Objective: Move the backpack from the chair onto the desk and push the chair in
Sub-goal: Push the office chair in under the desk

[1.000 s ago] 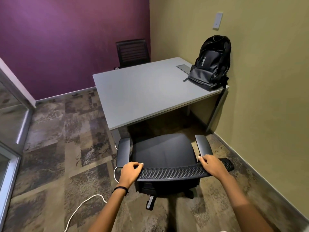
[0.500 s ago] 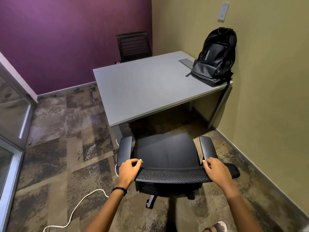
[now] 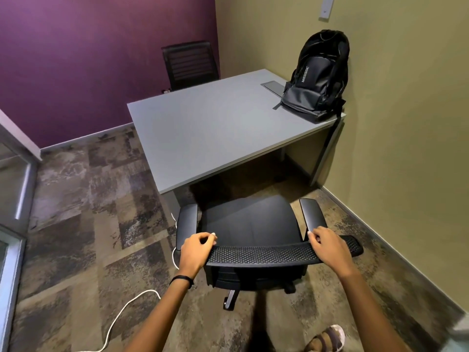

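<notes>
A black backpack [image 3: 316, 80] stands upright on the far right corner of the grey desk [image 3: 208, 130], leaning against the olive wall. The black office chair [image 3: 250, 222] sits just in front of the desk's near edge, its seat bare and its front edge close to the desktop. My left hand [image 3: 195, 252] grips the left end of the mesh backrest's top edge. My right hand [image 3: 327, 247] grips the right part of the same edge, beside the right armrest.
A second black chair [image 3: 189, 63] stands behind the desk by the purple wall. A white cable [image 3: 127, 308] snakes over the carpet left of the chair. The olive wall [image 3: 406, 148] runs close on the right; a glass partition [image 3: 12, 199] is at the left. My sandalled foot [image 3: 327, 339] shows below.
The chair has rolled a little toward the desk with both hands on its backrest, and I have stepped forward; my foot has come into view.
</notes>
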Demonstrator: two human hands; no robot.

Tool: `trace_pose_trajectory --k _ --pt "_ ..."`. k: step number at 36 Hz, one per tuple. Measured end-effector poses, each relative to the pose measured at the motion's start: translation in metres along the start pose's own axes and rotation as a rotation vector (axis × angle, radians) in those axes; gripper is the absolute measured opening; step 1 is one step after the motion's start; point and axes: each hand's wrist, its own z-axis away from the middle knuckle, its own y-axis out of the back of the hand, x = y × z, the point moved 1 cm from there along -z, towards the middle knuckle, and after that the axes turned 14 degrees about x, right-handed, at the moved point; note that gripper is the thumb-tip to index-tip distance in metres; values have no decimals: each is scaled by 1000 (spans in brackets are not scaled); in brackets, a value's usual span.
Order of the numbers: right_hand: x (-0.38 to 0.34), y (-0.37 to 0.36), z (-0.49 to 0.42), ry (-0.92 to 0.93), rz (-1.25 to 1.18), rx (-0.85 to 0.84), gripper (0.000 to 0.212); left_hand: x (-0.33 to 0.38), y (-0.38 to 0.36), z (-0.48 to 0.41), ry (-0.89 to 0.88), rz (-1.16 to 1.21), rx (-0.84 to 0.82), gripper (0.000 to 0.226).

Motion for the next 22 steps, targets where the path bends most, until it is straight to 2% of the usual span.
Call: trace_pose_trajectory --k 7,14,22 --pt "-1 0 -1 -18 -11 38 28 2 -2 -6 4 8 -2 25" --pt "-1 1 6 -156 -67 268 29 3 -4 -9 -2 4 -1 25" --pt "-1 -1 1 -217 -96 326 29 5 -5 -14 10 17 -9 24"
